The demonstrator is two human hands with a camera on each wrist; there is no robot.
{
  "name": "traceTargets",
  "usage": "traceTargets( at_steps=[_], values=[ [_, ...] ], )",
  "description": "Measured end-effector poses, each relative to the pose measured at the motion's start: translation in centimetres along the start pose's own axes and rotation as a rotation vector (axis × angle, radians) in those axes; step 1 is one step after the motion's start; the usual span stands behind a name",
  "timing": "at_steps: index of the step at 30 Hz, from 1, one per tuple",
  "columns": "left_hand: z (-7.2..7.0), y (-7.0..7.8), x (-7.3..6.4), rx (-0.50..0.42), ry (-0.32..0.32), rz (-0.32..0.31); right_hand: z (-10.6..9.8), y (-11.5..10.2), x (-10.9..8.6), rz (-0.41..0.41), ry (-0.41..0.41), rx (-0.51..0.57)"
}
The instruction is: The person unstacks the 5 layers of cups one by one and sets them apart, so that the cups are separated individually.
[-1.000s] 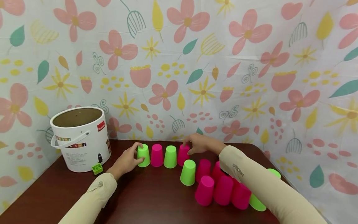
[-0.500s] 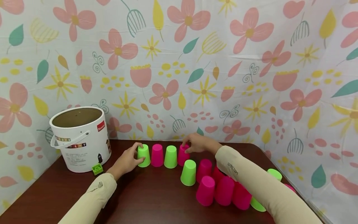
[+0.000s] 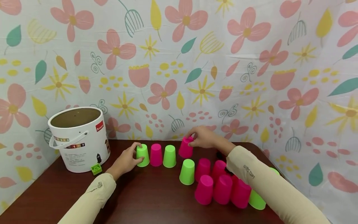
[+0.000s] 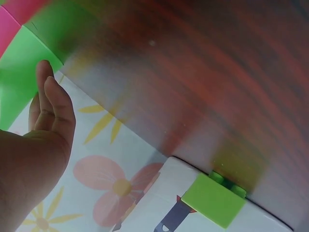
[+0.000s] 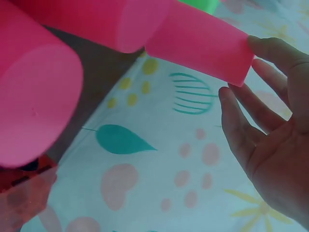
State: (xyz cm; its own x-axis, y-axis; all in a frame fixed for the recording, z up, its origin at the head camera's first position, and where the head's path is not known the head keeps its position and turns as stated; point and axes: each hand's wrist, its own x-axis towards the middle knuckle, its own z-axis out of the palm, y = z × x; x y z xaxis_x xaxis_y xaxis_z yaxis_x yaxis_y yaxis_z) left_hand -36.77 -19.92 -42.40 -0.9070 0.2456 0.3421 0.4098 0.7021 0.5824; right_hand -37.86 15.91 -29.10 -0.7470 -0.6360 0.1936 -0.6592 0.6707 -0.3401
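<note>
Upside-down plastic cups stand on a dark wooden table. With thumb and fingers, my left hand (image 3: 124, 161) holds the green cup (image 3: 144, 157) at the left end of the back row. Beside it stand a pink cup (image 3: 156, 155) and another green cup (image 3: 169, 156). My right hand (image 3: 205, 137) pinches a different pink cup (image 3: 185, 150) near its closed top; this cup is slightly tilted and set a little apart from the row. In the right wrist view, the fingertips of the right hand (image 5: 275, 121) are at the end of that pink cup (image 5: 203, 46).
In front of the right hand, a green cup (image 3: 187, 172) and several pink cups (image 3: 204, 189) stand grouped, partly behind the right sleeve (image 3: 260, 177). A white bucket (image 3: 81, 152) with a handle is at the left, with a green toy brick (image 3: 96, 169) by it. A patterned cloth hangs behind.
My right hand has moved up and slightly right with the pink cup, widening its distance from the green cup beside it. The left hand stays at its green cup.
</note>
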Motion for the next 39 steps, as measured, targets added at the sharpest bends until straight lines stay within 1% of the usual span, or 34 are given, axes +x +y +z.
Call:
traceTargets(
  at_steps=[2,4,9,16,18,20,22,24,27,30,33,36,39],
  values=[
    [0.0,0.2,0.0,0.001,0.002,0.003,-0.6,-0.6,-0.9,-0.009,0.039,0.012],
    [-0.1,0.3,-0.1,0.005,0.003,0.001,-0.9,-1.2,-1.8,-0.047,0.070,0.019],
    [0.0,0.6,-0.2,0.004,0.004,0.000,-1.1,-2.8,-3.9,-0.126,0.119,0.014],
    [0.1,0.2,-0.4,-0.004,0.001,-0.004,-0.7,-3.7,-5.3,-0.152,0.223,-0.023],
    [0.2,0.2,-0.4,-0.006,-0.003,0.001,-0.6,-4.1,-5.8,-0.161,0.253,0.000],
    [0.3,0.2,-0.4,-0.010,-0.003,0.005,-0.4,-4.5,-6.3,-0.183,0.270,0.053],
    [0.2,0.3,-0.3,-0.009,0.000,0.004,-0.2,-4.9,-6.8,-0.202,0.250,0.129],
    [0.2,0.5,-0.2,-0.009,-0.002,0.000,0.1,-5.1,-7.2,-0.217,0.202,0.200],
    [-0.1,0.7,-0.2,-0.010,-0.005,-0.010,0.7,-5.4,-7.5,-0.229,0.124,0.258],
    [0.0,0.7,-0.2,-0.011,-0.005,-0.009,1.0,-5.7,-7.8,-0.239,0.090,0.273],
    [0.1,0.6,-0.2,-0.008,-0.013,-0.009,1.1,-6.0,-8.0,-0.240,0.091,0.270],
    [0.2,0.5,-0.2,-0.014,-0.014,-0.006,1.3,-6.2,-8.2,-0.252,0.078,0.292],
    [0.2,0.5,-0.3,-0.012,-0.003,-0.003,1.9,-6.3,-8.3,-0.284,0.002,0.317]
  ],
)
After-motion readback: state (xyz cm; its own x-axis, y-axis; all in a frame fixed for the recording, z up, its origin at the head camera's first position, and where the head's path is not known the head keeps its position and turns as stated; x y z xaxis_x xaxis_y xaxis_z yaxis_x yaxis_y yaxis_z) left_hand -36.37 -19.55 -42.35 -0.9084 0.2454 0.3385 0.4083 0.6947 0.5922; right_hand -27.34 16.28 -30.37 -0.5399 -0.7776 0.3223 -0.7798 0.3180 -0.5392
